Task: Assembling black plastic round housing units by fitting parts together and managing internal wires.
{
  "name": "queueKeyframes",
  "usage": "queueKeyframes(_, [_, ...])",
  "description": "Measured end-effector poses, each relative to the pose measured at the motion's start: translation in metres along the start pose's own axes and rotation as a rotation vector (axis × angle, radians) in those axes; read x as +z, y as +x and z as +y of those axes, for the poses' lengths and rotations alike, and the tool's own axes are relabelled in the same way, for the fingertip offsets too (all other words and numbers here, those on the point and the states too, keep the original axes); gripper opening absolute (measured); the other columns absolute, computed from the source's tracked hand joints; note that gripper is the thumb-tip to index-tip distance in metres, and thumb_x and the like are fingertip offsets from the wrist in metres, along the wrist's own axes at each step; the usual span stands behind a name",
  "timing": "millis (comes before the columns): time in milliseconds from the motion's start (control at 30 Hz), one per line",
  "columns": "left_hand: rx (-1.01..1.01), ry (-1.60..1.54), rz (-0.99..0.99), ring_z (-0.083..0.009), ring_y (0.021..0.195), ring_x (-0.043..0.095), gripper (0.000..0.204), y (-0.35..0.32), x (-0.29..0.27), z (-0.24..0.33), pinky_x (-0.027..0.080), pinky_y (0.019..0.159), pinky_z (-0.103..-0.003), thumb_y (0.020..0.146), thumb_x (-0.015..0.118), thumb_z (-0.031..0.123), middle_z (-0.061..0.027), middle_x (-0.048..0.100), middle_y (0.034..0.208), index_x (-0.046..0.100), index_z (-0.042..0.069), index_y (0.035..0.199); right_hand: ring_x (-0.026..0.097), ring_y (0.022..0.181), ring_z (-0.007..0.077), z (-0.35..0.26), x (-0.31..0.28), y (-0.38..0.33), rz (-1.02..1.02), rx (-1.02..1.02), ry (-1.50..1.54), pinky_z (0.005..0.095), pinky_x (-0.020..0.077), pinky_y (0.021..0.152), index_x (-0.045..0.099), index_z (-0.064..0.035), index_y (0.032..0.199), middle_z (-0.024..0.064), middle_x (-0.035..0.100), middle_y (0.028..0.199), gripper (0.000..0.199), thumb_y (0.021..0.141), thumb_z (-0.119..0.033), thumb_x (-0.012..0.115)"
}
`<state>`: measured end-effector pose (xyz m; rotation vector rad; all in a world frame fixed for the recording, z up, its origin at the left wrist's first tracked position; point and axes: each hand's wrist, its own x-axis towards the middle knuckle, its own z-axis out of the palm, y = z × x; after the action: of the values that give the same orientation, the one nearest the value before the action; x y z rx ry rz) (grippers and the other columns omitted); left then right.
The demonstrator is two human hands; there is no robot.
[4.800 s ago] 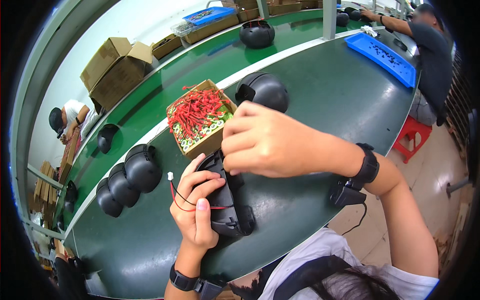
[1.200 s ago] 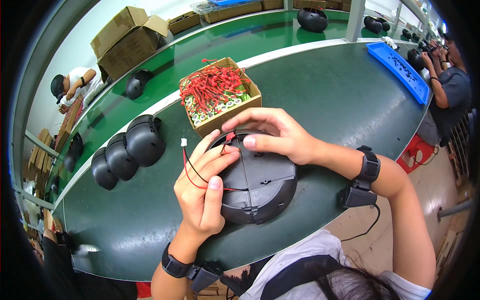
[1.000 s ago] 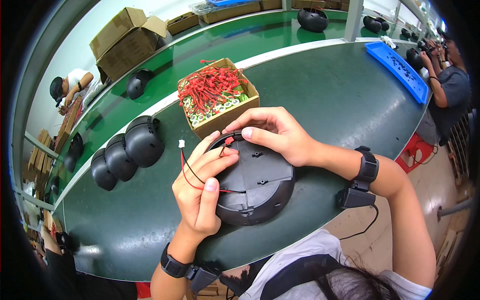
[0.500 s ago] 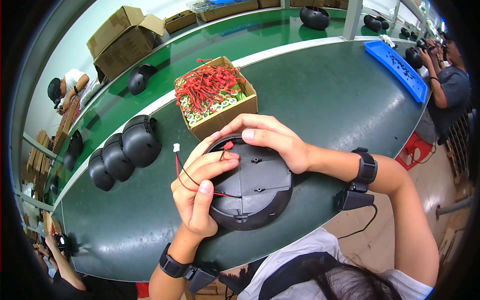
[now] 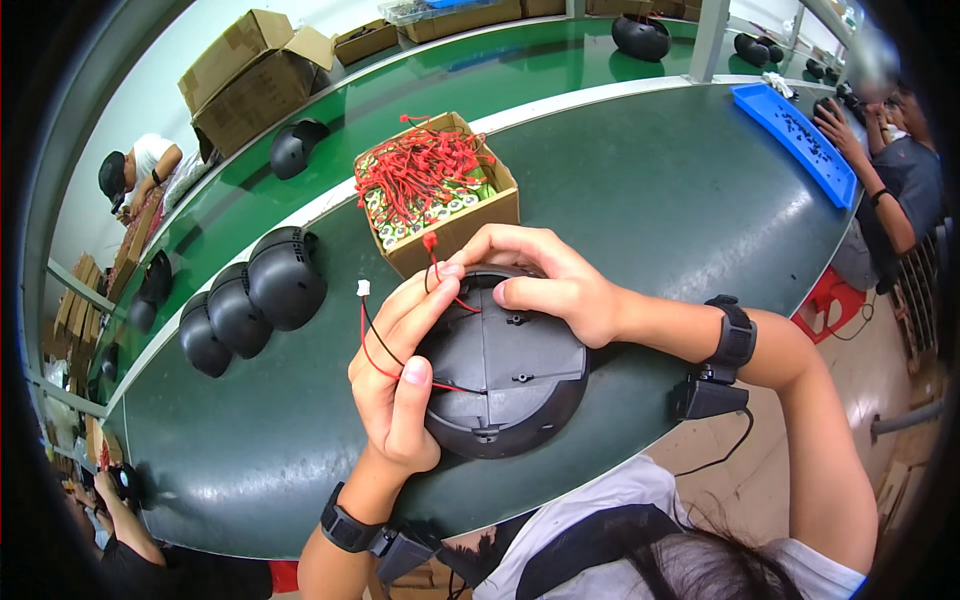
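Observation:
A round black plastic housing [image 5: 530, 345] lies open side up between my hands, at the table's near edge. My left hand [image 5: 395, 375] grips its left side, thumb on the near rim and fingertips by the far-left rim. My right hand [image 5: 560, 290] curls round the far rim, its thumb inside the edge. Red and black wires come out of the housing past my left fingers. One pair ends in a white plug [image 5: 363, 288] left of my hand; the other ends in a red plug [image 5: 430, 241] above my left fingertips.
Beyond my hands stands a cardboard box [image 5: 470, 238] of green-wrapped cells with red-plugged leads. Three black shells [image 5: 287, 280] sit at left. A blue tray [image 5: 790, 135] of small dark parts lies far right. Behind runs a green conveyor [image 5: 400, 100]. People work on both sides.
The red plug has come up from inside the housing to above my left fingertips, outside the far-left rim. My left fingers have shifted toward that rim. The housing stays nearly in place.

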<state>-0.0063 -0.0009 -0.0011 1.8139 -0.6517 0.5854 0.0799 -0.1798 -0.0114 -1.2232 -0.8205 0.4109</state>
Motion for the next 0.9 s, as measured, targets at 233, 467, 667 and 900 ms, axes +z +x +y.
queueKeyframes(233, [-0.078, -0.006, 0.005, -0.0327, 0.121, 0.049, 0.078, -0.004, -0.001, -0.005, 0.033, 0.105, -0.043, 0.083, 0.047, 0.047, -0.0231, 0.042, 0.137, 0.033, -0.003, 0.142, 0.057, 0.097, 0.0117, -0.003, -0.002, 0.000, -0.028, 0.059, 0.001, 0.0264, 0.0443, 0.084, 0.056, 0.0030, 0.108, 0.0089, 0.063, 0.103, 0.030, 0.079, -0.004, 0.051])
queueKeyframes(467, [-0.114, -0.106, 0.144, -0.0354, 0.123, 0.047, 0.102, -0.001, 0.008, -0.004, 0.032, 0.105, -0.047, 0.076, 0.053, 0.065, -0.0243, 0.033, 0.143, 0.017, 0.001, 0.147, 0.056, 0.085, 0.0091, 0.004, -0.005, 0.005, 0.010, -0.012, 0.010, 0.0242, 0.0441, 0.077, 0.057, 0.0024, 0.110, 0.0064, 0.063, 0.095, 0.033, 0.079, -0.004, 0.050])
queueKeyframes(667, [-0.089, -0.025, 0.282, -0.0328, 0.122, 0.048, 0.088, 0.000, 0.001, -0.003, 0.032, 0.105, -0.045, 0.083, 0.042, 0.064, -0.0229, 0.045, 0.133, 0.030, -0.001, 0.141, 0.059, 0.082, 0.0133, 0.006, -0.014, 0.008, 0.042, 0.080, 0.065, 0.0251, 0.0474, 0.080, 0.060, 0.0033, 0.108, 0.0081, 0.063, 0.095, 0.034, 0.077, -0.006, 0.049])
queueKeyframes(900, [-0.080, 0.109, 0.436, -0.0294, 0.117, 0.051, 0.069, -0.006, -0.006, -0.023, 0.035, 0.102, -0.043, 0.088, 0.035, 0.049, -0.0206, 0.055, 0.121, 0.043, -0.004, 0.133, 0.062, 0.081, 0.0158, -0.031, -0.047, 0.012, 0.199, 0.198, 0.217, 0.0267, 0.0526, 0.076, 0.061, 0.0081, 0.108, 0.0140, 0.063, 0.102, 0.045, 0.068, -0.009, 0.048])
